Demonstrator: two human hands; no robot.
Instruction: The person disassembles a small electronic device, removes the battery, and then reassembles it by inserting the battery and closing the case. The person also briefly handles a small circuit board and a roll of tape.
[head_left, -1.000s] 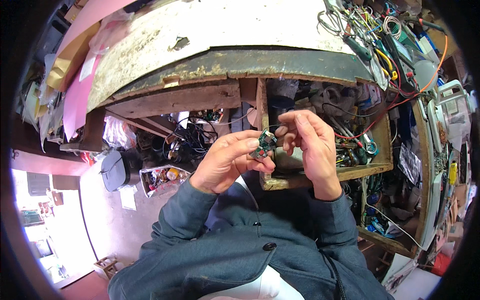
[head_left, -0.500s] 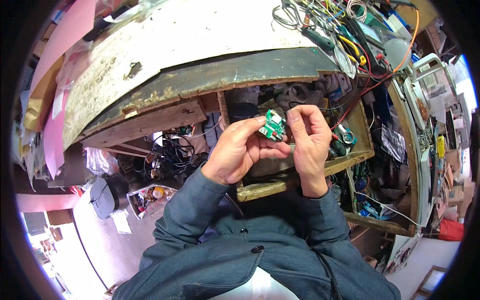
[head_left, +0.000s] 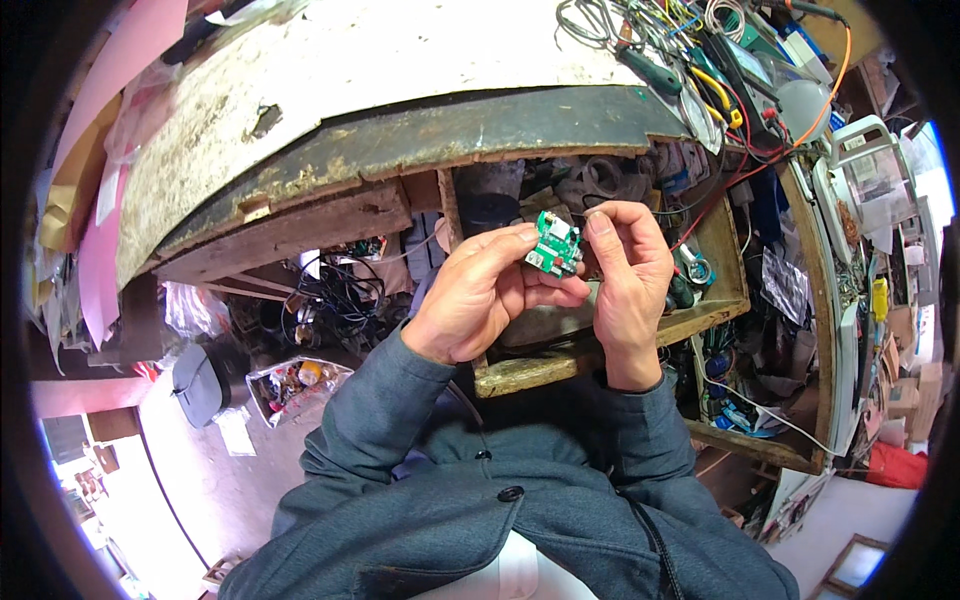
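Observation:
A small green circuit board (head_left: pixel 554 247) with several parts soldered on it is in my left hand (head_left: pixel 475 298), above an open wooden drawer (head_left: pixel 560 366). The left thumb lies on the board's left edge and the fingers curl underneath. Close by the board's right edge is my right hand (head_left: pixel 632 285), its thumb and forefinger pinched together. Whatever sits between those fingertips is too small to make out. The board's underside is hidden.
Beyond the drawer lies a worn workbench (head_left: pixel 380 60). Pliers with yellow handles (head_left: pixel 718 95), a green-handled tool (head_left: pixel 650 72) and tangled wires crowd its right side. Another wooden tray (head_left: pixel 752 447) of parts is at the right. A box of odds and ends (head_left: pixel 297 388) stands lower left.
The circuit board has tilted so that its face shows more fully. Both hands have shifted very slightly, and the right hand remains pinched beside the board.

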